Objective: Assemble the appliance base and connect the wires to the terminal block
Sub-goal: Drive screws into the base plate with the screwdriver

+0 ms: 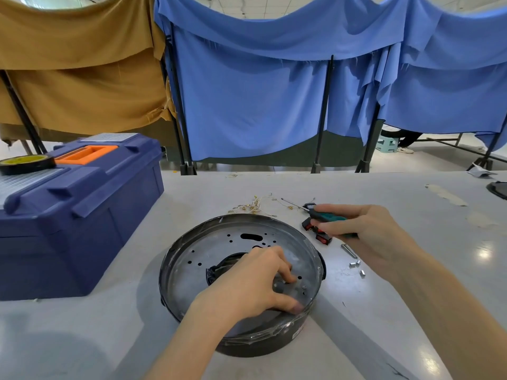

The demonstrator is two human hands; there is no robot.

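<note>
The round dark appliance base [192, 250] lies upside down on the grey table, its metal bottom plate full of holes. My left hand [247, 283] reaches into it, thumb on the near rim, fingertips curled onto the plate; whether they pinch a small part I cannot tell. My right hand [365, 231] grips a green-handled screwdriver [326, 216] just right of the base, its shaft pointing away to the left. A black and red terminal block [319, 233] lies under that hand. A tangle of thin wires with metal ends [256, 205] sits behind the base.
A blue toolbox [82, 209] with an orange handle stands at the left, a roll of black tape [26, 163] on its lid. Small metal spacers and a pin [354, 259] lie right of the base. Blue and tan curtains hang behind the table.
</note>
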